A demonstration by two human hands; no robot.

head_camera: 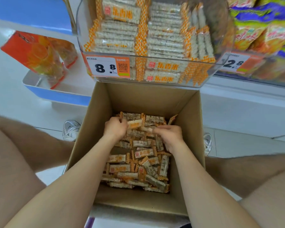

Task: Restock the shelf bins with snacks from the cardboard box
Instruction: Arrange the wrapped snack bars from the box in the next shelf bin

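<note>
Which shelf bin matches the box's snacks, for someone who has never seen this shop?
Find the open cardboard box on the floor; the clear bin sits just above its far edge. It holds rows of white rice bars in orange-checked wrappers and carries the price tag reading 8 8, unlike the yellow and purple bags to its right.

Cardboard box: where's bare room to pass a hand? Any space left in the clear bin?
Cardboard box: bare strip between the bars and the near wall; small gap beside the left forearm. Far end crowded: left hand and right hand grip bars there. Clear bin: left and middle stacks packed; right rear blurred, cannot tell.
</note>
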